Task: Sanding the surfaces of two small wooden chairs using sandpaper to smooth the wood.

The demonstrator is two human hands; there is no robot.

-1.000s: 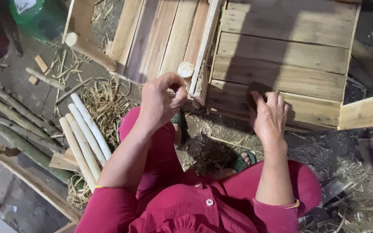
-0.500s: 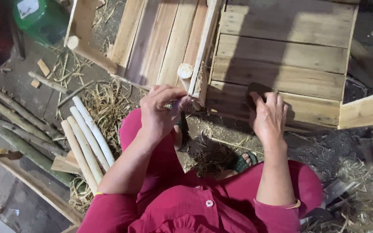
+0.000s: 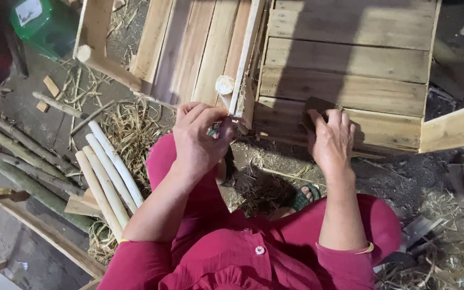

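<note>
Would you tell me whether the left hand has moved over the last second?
Yes. The left hand has dropped from beside the pale round post end toward the person's lap, below the upright board's lower end.

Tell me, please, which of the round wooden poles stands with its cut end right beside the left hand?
The short pale pole fixed at the slatted crate's corner, just above the left hand. The three peeled poles lie on the ground farther left.

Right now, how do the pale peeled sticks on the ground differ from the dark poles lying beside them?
The peeled sticks are pale cream and smooth; the dark poles keep a grey-green bark. The peeled sticks look shorter, with cut ends in view, while the dark poles run out of the picture at the left. Both lie on the ground to the left of the left hand.
</note>
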